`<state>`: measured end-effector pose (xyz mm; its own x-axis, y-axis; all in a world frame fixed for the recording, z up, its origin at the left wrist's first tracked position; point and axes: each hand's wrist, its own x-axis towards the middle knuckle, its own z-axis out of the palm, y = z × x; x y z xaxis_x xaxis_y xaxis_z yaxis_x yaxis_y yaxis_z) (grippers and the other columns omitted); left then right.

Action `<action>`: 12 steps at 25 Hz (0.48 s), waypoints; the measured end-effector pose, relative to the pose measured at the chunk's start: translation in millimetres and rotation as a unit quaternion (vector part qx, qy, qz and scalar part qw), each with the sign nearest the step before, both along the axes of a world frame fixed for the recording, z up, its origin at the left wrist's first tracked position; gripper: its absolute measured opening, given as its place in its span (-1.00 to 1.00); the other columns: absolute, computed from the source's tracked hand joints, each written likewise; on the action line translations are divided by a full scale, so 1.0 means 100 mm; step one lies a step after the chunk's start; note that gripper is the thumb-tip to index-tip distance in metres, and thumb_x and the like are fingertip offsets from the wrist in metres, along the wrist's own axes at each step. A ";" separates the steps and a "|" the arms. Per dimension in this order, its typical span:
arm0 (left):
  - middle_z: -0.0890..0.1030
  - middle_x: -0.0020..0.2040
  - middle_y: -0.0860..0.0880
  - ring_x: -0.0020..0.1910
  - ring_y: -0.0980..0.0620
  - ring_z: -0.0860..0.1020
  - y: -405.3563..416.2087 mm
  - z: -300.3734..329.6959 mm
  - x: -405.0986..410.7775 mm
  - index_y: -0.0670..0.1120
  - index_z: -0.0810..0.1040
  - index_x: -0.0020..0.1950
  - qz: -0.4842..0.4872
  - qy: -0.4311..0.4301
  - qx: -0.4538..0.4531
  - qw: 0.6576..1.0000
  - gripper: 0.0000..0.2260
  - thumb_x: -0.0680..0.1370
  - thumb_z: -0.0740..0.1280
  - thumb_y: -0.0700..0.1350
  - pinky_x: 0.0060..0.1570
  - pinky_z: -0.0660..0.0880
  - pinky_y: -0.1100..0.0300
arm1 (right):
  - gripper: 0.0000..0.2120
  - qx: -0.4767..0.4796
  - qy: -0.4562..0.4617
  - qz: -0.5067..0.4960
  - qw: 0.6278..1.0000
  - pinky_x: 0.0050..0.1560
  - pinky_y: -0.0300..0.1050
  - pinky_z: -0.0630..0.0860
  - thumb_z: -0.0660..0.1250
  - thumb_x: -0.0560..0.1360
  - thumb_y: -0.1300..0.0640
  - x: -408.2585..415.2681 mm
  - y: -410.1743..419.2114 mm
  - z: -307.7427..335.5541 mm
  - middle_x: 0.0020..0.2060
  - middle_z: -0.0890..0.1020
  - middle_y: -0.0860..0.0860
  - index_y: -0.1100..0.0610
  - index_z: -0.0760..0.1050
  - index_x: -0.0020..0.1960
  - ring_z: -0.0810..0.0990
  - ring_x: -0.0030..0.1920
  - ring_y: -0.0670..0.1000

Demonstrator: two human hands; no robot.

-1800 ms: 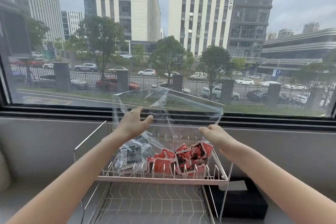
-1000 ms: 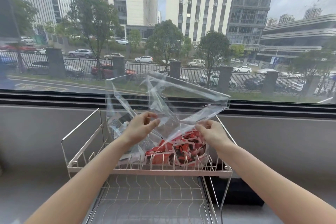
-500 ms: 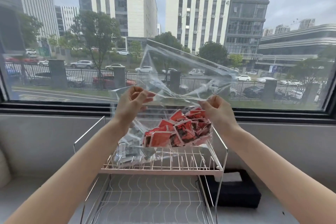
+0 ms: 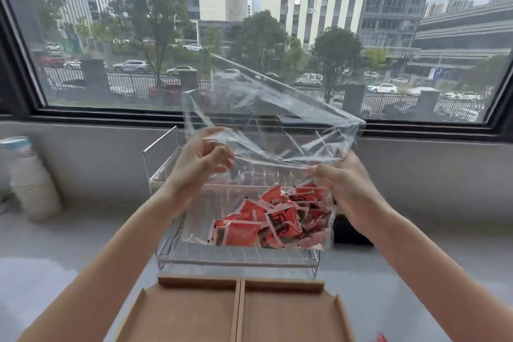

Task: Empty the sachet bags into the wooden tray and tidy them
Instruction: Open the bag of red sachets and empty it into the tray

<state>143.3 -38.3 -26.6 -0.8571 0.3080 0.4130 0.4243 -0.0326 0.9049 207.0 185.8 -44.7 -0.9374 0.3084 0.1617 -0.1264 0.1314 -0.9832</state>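
Observation:
I hold a clear plastic bag [image 4: 266,108] up in the air in front of the wire rack. My left hand [image 4: 201,159] pinches its left side and my right hand [image 4: 342,183] grips its right side. Several red sachets [image 4: 266,226] lie bunched in the hanging bottom of the bag. The wooden tray [image 4: 194,314], with two compartments split by a centre divider, lies on the counter below and nearer to me than the bag. Both compartments look bare in the part that shows.
A two-tier metal wire rack [image 4: 163,172] stands behind the bag against the wall under the window. A white bottle [image 4: 32,183] stands at the left. A black box [image 4: 351,233] sits right of the rack. A red scrap [image 4: 381,338] shows at the bottom edge.
Both hands have lifted the bag of red sachets off the rack's top shelf and toward me. The view has tilted down, so the wooden tray now shows.

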 end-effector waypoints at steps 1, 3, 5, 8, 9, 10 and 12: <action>0.61 -0.40 0.09 -0.42 0.22 0.55 -0.02 -0.14 0.07 0.07 0.43 0.02 0.005 -0.012 -0.009 1.000 -0.76 0.44 0.27 -0.22 -0.22 0.51 0.29 | -0.42 0.001 -0.014 0.008 1.000 0.10 0.14 0.54 0.37 0.28 0.21 0.08 -0.02 -0.15 0.09 0.57 0.17 0.14 0.27 0.27 0.60 0.07 0.13; 0.62 -0.29 0.13 -0.40 0.24 0.53 -0.05 -0.39 0.20 0.04 0.50 -0.07 0.012 -0.034 -0.025 0.999 -0.82 0.41 0.26 -0.21 -0.15 0.48 0.24 | -0.38 -0.003 -0.032 0.033 0.999 0.16 0.13 0.52 0.37 0.21 0.21 0.23 -0.04 -0.41 0.10 0.58 0.16 0.15 0.29 0.25 0.61 0.09 0.12; 0.60 -0.13 0.21 -0.37 0.25 0.52 -0.05 -0.63 0.33 -0.05 0.53 -0.25 0.010 -0.061 -0.030 0.998 -0.87 0.44 0.26 -0.24 -0.12 0.47 0.22 | -0.41 -0.020 -0.045 0.082 0.995 0.07 -0.03 0.55 0.34 0.21 0.26 0.40 -0.06 -0.62 0.09 0.59 0.12 0.14 0.32 0.23 0.62 0.07 0.05; 0.61 -0.29 0.29 -0.39 0.25 0.52 -0.09 -1.02 0.46 -0.08 0.52 -0.21 0.013 -0.121 -0.045 0.992 -0.79 0.50 0.19 -0.33 -0.13 0.48 0.23 | -0.58 -0.061 -0.083 0.118 0.988 -0.06 -0.16 0.50 0.36 0.26 0.26 0.65 -0.11 -0.88 -0.03 0.59 0.02 0.02 0.40 0.09 0.61 -0.03 -0.02; 0.61 -0.33 0.22 -0.39 0.22 0.52 -0.11 -1.14 0.50 -0.06 0.54 -0.16 0.014 -0.138 -0.055 0.989 -0.78 0.50 0.18 -0.33 -0.15 0.49 0.24 | -0.64 -0.086 -0.101 0.106 0.986 -0.03 -0.14 0.48 0.39 0.32 0.24 0.70 -0.12 -0.98 -0.04 0.60 0.01 0.00 0.41 0.06 0.60 -0.03 -0.01; 0.60 -0.35 0.13 -0.38 0.19 0.52 -0.13 -1.26 0.52 -0.03 0.55 -0.09 0.015 -0.157 -0.062 0.986 -0.75 0.50 0.17 -0.33 -0.16 0.49 0.25 | -0.73 -0.097 -0.118 0.084 0.985 -0.02 -0.13 0.47 0.37 0.41 0.21 0.73 -0.12 -1.08 -0.04 0.61 0.03 0.01 0.42 0.07 0.60 -0.03 0.00; 0.56 -0.36 0.02 -0.37 0.16 0.51 -0.19 -1.45 0.58 0.06 0.55 0.01 0.017 -0.195 -0.071 0.978 -0.68 0.50 0.16 -0.32 -0.17 0.49 0.26 | -0.83 -0.073 -0.153 0.029 0.985 -0.05 -0.16 0.48 0.23 0.53 0.16 0.79 -0.11 -1.26 -0.01 0.64 0.08 0.11 0.46 0.12 0.62 -0.03 -0.01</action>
